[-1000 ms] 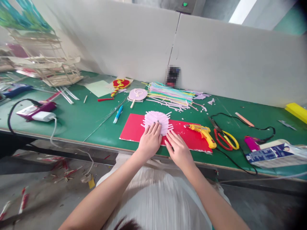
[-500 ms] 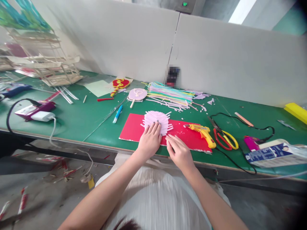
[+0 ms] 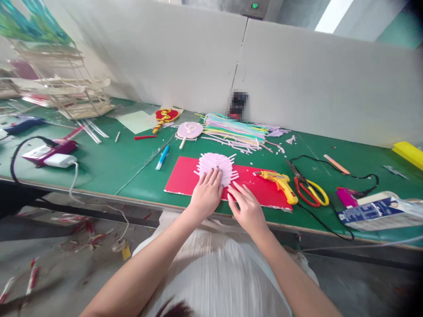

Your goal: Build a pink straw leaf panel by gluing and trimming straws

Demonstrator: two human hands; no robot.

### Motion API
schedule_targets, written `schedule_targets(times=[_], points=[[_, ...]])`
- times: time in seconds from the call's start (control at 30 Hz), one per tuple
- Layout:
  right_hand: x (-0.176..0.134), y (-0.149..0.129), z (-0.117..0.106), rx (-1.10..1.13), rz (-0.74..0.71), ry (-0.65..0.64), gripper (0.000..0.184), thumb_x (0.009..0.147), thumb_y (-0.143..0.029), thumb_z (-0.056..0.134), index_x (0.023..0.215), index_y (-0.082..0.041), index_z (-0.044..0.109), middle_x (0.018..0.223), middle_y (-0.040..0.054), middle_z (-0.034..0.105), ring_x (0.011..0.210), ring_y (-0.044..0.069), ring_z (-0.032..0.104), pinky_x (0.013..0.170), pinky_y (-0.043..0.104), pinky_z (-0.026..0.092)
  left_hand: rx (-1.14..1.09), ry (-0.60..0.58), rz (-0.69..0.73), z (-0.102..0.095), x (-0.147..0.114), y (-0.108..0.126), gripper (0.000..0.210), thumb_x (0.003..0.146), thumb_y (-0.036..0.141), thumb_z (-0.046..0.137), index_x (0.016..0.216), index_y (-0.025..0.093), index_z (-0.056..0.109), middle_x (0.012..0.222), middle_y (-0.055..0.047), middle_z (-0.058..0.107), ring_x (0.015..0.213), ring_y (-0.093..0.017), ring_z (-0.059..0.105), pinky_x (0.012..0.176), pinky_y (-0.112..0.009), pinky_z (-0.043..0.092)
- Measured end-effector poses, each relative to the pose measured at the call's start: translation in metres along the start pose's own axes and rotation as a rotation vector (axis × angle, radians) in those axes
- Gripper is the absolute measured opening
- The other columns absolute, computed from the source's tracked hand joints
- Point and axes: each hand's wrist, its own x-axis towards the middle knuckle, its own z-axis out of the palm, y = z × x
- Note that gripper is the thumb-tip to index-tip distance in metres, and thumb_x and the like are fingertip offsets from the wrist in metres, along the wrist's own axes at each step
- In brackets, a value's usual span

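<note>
L hand (image 3: pixel 207 189) lies flat, fingers extended, gripping nothing, on the round pale-lilac disc of thin strips (image 3: pixel 214 162), ctr of frame atop the rectangular red board (image 3: pixel 181 177), prob. to steady it. R hand (image 3: pixel 247 205), half-open, nothing visibly held, is by disc's lower-right edge; contact unclear. Yellow plastic glue gun (image 3: pixel 280 180), right of ctr, prob. kept w/in reach.

Soft, bright light with blurry, stretched edges
</note>
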Motion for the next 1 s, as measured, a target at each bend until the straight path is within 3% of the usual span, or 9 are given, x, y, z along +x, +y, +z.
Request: schedule_targets(times=[1.0], points=[[0.0017, -0.0003, 0.0001, -0.033, -0.044, 0.0, 0.027, 0.091, -0.015, 0.049, 0.115, -0.015, 0.062, 0.113, 0.0106, 0.069, 0.115, 0.024, 0.06, 0.101, 0.043, 0.046, -0.006, 0.011, -0.005, 0.0006, -0.0004, 0.0001, 0.049, 0.098, 0.028, 0.025, 0.142, 0.011, 0.039, 0.15, -0.008, 0.036, 0.138, -0.022, 0.034, 0.114, -0.039, 0.027]])
